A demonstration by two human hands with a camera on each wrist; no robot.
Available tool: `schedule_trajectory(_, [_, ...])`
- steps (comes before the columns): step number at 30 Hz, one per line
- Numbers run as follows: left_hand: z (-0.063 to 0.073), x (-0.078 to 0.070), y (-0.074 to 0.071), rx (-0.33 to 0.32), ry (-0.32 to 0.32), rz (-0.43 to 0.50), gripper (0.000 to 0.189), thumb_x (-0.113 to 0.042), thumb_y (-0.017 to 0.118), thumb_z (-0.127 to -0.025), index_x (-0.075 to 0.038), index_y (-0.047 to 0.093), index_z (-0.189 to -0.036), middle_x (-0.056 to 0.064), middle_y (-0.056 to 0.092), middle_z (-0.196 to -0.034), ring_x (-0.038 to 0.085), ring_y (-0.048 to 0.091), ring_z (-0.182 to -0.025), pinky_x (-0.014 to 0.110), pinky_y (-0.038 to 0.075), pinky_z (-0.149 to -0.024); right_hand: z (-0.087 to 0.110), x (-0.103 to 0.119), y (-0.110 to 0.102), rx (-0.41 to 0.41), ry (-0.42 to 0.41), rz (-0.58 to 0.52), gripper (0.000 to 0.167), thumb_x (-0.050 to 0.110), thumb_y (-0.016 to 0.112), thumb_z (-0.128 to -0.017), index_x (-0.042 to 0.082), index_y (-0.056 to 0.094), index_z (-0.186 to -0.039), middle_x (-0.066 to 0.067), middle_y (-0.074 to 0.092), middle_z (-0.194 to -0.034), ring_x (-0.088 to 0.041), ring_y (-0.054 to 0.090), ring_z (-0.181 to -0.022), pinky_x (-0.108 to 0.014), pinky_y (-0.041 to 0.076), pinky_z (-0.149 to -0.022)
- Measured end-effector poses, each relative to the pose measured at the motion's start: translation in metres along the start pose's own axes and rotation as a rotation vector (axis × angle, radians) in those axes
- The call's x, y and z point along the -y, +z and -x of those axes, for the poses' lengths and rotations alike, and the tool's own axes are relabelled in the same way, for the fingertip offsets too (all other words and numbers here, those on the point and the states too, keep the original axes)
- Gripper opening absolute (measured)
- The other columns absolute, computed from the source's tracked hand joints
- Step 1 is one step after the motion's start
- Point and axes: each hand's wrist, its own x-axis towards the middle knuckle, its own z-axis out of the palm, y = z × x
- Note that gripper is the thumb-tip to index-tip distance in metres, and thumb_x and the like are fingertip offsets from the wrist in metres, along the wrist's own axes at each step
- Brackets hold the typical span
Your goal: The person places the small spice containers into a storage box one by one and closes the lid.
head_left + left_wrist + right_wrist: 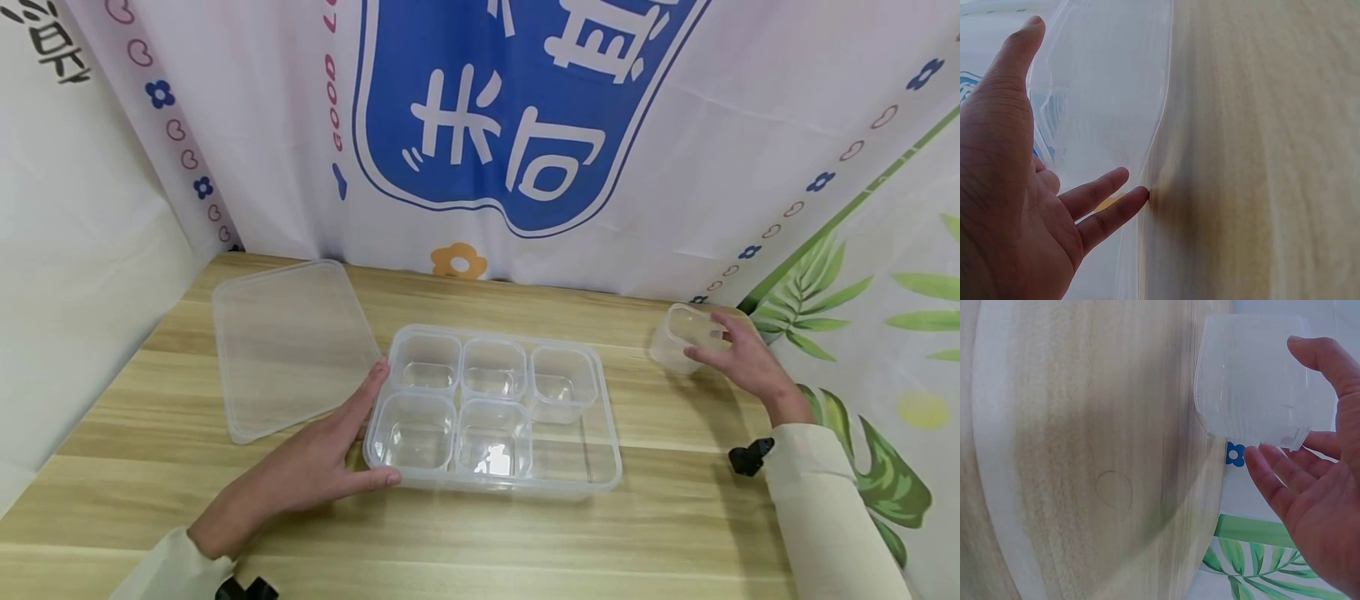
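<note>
Cups (457,400) of clear, colourless plastic, five in all, sit inside a clear rectangular storage box (611,433) in the middle of the wood-grain tabletop (487,550). Three stand along the back and two along the front, each squarish with rounded corners and a thin, paler rim. Bright glints lie on their bottoms, strongest in the front cup nearer the middle. The box has rounded corners and a smooth, milky lip, and at its front right its flat floor shows.

A sixth cup (667,350) is well to the right of the box, near the table's back right. The right hand (753,367) holds it, thumb on one side and fingers on the other; how firmly cannot be told. In the right wrist view this cup's walls look cloudy and see-through, with fine upright streaks and small highlights. Whether its base touches the table is unclear.

The left hand (315,458) is spread wide along the box's left end, the thumb by the front corner and the index finger by the back one.

To the left, a flat translucent lid (292,350) with rounded corners lies on the table, faintly frosted, the wood grain visible through it. Behind hangs a white printed cloth (750,167) with a blue emblem (480,183).
</note>
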Motion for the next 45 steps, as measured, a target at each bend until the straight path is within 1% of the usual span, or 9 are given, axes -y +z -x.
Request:
schedule_trajectory(6, [0.000, 0.000, 0.000, -0.004, 0.003, -0.010, 0.123, -0.060, 0.077, -0.086, -0.023, -0.008, -0.166, 0.012, 0.005, -0.171, 0.041, 0.033, -0.145, 0.057, 0.038, -0.109, 0.002, -0.001, 0.000, -0.008, 0.003, -0.008, 0.102, 0.043, 0.071, -0.098, -0.005, 0.009, -0.162, -0.033, 0.011, -0.165, -0.059, 0.023, -0.142, -0.072, 0.031, -0.105])
schedule_trajectory(12, [0.000, 0.000, 0.001, -0.006, 0.003, -0.008, 0.123, -0.059, 0.078, -0.086, -0.023, -0.008, -0.166, 0.012, 0.005, -0.171, 0.040, 0.034, -0.144, 0.057, 0.039, -0.109, 0.006, -0.005, 0.002, -0.043, -0.005, 0.009, 0.100, 0.045, 0.070, -0.098, -0.006, 0.013, -0.162, -0.033, 0.016, -0.163, -0.060, 0.027, -0.140, -0.072, 0.034, -0.103])
schedule_trajectory(18, [0.000, 0.000, 0.001, -0.007, 0.007, -0.011, 0.122, -0.062, 0.076, -0.086, -0.021, -0.006, -0.167, 0.011, 0.005, -0.171, 0.039, 0.034, -0.145, 0.057, 0.039, -0.109, 0.009, -0.003, 0.002, -0.064, -0.016, 0.019, 0.098, 0.045, 0.071, -0.098, -0.006, 0.017, -0.161, -0.035, 0.019, -0.161, -0.060, 0.029, -0.139, -0.073, 0.035, -0.102])
schedule_trajectory(29, [0.000, 0.000, 0.001, 0.007, -0.001, -0.010, 0.121, -0.064, 0.074, -0.087, -0.019, -0.005, -0.167, 0.008, 0.004, -0.172, 0.038, 0.033, -0.145, 0.058, 0.040, -0.108, 0.018, 0.021, -0.003, -0.106, -0.081, 0.072, 0.095, 0.041, 0.075, -0.095, -0.006, 0.023, -0.160, -0.036, 0.025, -0.158, -0.060, 0.033, -0.136, -0.074, 0.035, -0.099])
schedule_trajectory(35, [0.000, 0.000, 0.001, 0.003, -0.002, -0.010, 0.122, -0.062, 0.076, -0.086, -0.019, -0.004, -0.167, 0.008, 0.004, -0.172, 0.039, 0.034, -0.145, 0.058, 0.040, -0.108, 0.027, 0.042, -0.003, -0.114, -0.116, 0.077, 0.093, 0.039, 0.076, -0.095, -0.002, 0.024, -0.161, -0.037, 0.025, -0.156, -0.058, 0.040, -0.131, -0.071, 0.042, -0.095])
schedule_trajectory(40, [0.000, 0.000, 0.001, 0.000, 0.001, -0.014, 0.122, -0.063, 0.075, -0.086, -0.019, -0.005, -0.167, 0.009, 0.004, -0.172, 0.040, 0.035, -0.144, 0.058, 0.041, -0.107, 0.036, 0.061, -0.002, -0.127, -0.175, 0.067, 0.089, 0.034, 0.078, -0.095, -0.003, 0.029, -0.160, -0.033, 0.031, -0.152, -0.047, 0.043, -0.129, -0.060, 0.049, -0.092])
schedule_trajectory(42, [0.000, 0.000, 0.001, 0.000, 0.001, -0.016, 0.122, -0.063, 0.075, -0.086, -0.019, -0.005, -0.167, 0.009, 0.005, -0.172, 0.040, 0.035, -0.144, 0.058, 0.041, -0.107, 0.040, 0.069, -0.001, -0.139, -0.202, 0.068, 0.086, 0.032, 0.079, -0.094, -0.003, 0.033, -0.158, -0.031, 0.035, -0.150, -0.044, 0.043, -0.128, -0.044, 0.053, -0.090])
schedule_trajectory(44, [0.000, 0.001, 0.000, 0.001, 0.001, -0.017, 0.121, -0.063, 0.075, -0.087, -0.019, -0.005, -0.167, 0.009, 0.005, -0.172, 0.041, 0.035, -0.144, 0.059, 0.041, -0.107, 0.043, 0.075, 0.001, -0.153, -0.226, 0.066, 0.084, 0.029, 0.081, -0.092, -0.003, 0.036, -0.156, -0.031, 0.038, -0.146, -0.044, 0.044, -0.125, -0.029, 0.052, -0.087])
schedule_trajectory(45, [0.000, 0.001, 0.000, 0.001, 0.002, -0.019, 0.121, -0.064, 0.074, -0.087, -0.019, -0.005, -0.167, 0.009, 0.005, -0.172, 0.041, 0.035, -0.144, 0.059, 0.041, -0.107, 0.045, 0.079, 0.002, -0.160, -0.239, 0.067, 0.084, 0.028, 0.082, -0.092, -0.003, 0.037, -0.156, -0.031, 0.040, -0.145, -0.044, 0.045, -0.123, -0.021, 0.049, -0.083])
